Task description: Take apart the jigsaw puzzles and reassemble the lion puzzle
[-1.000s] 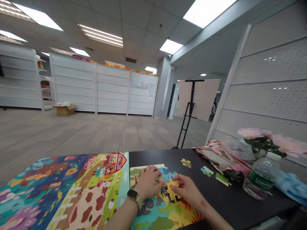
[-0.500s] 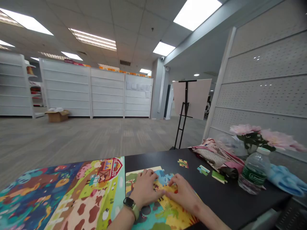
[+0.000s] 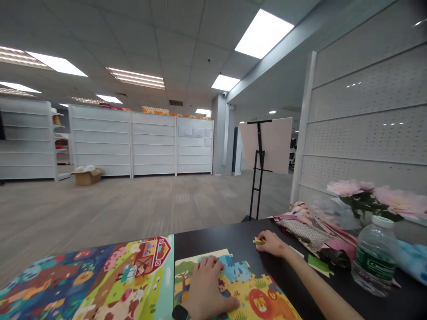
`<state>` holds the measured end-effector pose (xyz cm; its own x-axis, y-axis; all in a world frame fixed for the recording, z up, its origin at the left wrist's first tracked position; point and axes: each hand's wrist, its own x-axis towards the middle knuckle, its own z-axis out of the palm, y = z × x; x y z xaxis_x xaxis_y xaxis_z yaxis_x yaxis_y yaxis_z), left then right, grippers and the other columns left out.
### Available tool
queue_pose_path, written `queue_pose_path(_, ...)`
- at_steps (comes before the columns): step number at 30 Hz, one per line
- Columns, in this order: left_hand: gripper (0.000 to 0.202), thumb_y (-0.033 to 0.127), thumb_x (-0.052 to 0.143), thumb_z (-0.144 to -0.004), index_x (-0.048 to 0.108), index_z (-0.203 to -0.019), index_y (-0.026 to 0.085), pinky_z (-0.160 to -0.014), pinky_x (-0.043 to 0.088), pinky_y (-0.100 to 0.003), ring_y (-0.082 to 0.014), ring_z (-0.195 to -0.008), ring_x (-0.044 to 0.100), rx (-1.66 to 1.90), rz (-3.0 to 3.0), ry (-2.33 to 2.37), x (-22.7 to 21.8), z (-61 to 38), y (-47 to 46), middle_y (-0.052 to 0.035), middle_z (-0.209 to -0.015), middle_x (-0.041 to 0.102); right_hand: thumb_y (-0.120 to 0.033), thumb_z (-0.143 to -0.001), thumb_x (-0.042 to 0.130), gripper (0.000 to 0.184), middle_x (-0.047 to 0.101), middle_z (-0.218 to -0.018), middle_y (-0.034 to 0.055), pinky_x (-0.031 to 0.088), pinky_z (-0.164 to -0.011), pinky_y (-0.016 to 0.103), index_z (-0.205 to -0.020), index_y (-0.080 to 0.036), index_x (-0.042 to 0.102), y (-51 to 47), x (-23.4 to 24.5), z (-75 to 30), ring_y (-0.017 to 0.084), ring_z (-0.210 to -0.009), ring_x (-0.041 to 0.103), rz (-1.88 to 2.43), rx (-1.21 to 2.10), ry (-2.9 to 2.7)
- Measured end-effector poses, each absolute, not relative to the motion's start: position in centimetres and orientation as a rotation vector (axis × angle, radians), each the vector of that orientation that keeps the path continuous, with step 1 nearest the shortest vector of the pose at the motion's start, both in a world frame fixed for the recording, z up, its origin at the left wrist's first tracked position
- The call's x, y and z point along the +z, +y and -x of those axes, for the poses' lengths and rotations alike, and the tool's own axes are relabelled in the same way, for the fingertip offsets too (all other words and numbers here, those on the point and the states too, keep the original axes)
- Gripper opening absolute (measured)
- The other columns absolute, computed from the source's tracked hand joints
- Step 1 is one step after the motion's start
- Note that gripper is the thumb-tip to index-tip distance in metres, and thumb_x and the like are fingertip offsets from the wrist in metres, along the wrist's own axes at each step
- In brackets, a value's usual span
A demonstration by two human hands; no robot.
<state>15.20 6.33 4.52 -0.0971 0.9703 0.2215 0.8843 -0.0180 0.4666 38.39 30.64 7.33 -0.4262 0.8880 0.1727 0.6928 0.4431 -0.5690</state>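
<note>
My left hand [image 3: 208,286], with a dark watch [image 3: 180,312] at the wrist, lies flat on the jigsaw puzzle [image 3: 248,284], fingers stretched and thumb out to the right. The puzzle shows an elephant, a tree and two lions; my hand covers part of its left side. Beyond its top right corner, my right hand [image 3: 271,243] has its fingers closed on a small yellow-green puzzle piece [image 3: 258,241] at the black tabletop. A green puzzle piece [image 3: 319,265] lies to the right of my right forearm. Another pale piece is partly hidden behind that forearm.
On the left lies a colourful picture board [image 3: 123,275] with farm and sea scenes. A water bottle [image 3: 375,262], a patterned cloth bag [image 3: 313,229], pink flowers [image 3: 396,198] and a blue cloth [image 3: 413,258] stand at the right. An easel [image 3: 258,173] is behind the black table [image 3: 213,238].
My right hand has left the puzzle, moved right and away from me, and closed on the loose piece. The lions now show. My left hand stays on the puzzle; the view has tilted up.
</note>
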Motion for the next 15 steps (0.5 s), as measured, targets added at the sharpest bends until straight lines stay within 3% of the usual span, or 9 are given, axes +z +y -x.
queue_pose_path(2, 0.076, 0.072, 0.079, -0.052, 0.064, -0.112, 0.028, -0.099, 0.039, -0.046, -0.0357, -0.115, 0.050, 0.757, -1.992, 2.079, 4.5, -15.1, 6.4, -0.0063, -0.123, 0.057, -0.027, -0.047, 0.083, 0.030, 0.067, -0.071, 0.0012, 0.048, -0.075, 0.034, -0.069, -0.021, 0.063, 31.4, 7.0, -38.2, 0.025, -0.078, 0.065, 1.300, 0.695, -2.241)
queue_pose_path(4, 0.076, 0.073, 0.078, -0.053, 0.064, -0.113, 0.029, -0.098, 0.039, -0.046, -0.0356, -0.114, 0.050, 0.757, -1.996, 2.076, 4.6, -15.1, 6.3, -0.0061, -0.123, 0.057, -0.037, -0.055, 0.080, 0.033, 0.064, -0.065, -0.0014, 0.048, -0.064, 0.030, -0.076, -0.020, 0.063, 31.4, 6.5, -37.9, 0.020, -0.067, 0.063, 1.233, 0.840, -2.221)
queue_pose_path(6, 0.077, 0.073, 0.079, -0.053, 0.065, -0.113, 0.029, -0.099, 0.040, -0.046, -0.0355, -0.113, 0.050, 0.756, -1.995, 2.064, 4.8, -15.0, 6.3, -0.0065, -0.122, 0.058, -0.049, -0.067, 0.071, 0.041, 0.063, -0.065, -0.0023, 0.047, -0.057, 0.028, -0.094, -0.019, 0.063, 30.9, 6.0, -37.7, 0.017, -0.060, 0.062, 1.149, 0.996, -2.194)
queue_pose_path(9, 0.077, 0.071, 0.081, -0.053, 0.065, -0.115, 0.028, -0.099, 0.040, -0.047, -0.0352, -0.113, 0.050, 0.775, -1.995, 2.050, 4.9, -15.0, 6.3, -0.0072, -0.121, 0.058, -0.054, -0.078, 0.061, 0.056, 0.061, -0.063, -0.0029, 0.047, -0.054, 0.028, -0.119, -0.016, 0.057, 29.6, 5.5, -37.9, 0.018, -0.058, 0.065, 1.051, 1.181, -2.162)
queue_pose_path(15, 0.077, 0.069, 0.082, -0.054, 0.066, -0.116, 0.027, -0.099, 0.040, -0.048, -0.0352, -0.112, 0.051, 0.800, -1.994, 2.047, 5.1, -15.2, 6.2, -0.0076, -0.120, 0.059, -0.054, -0.078, 0.066, 0.049, 0.063, -0.066, -0.0020, 0.043, -0.051, 0.025, -0.111, -0.017, 0.060, 27.2, 5.2, -39.4, 0.018, -0.058, 0.064, 1.004, 1.210, -2.168)
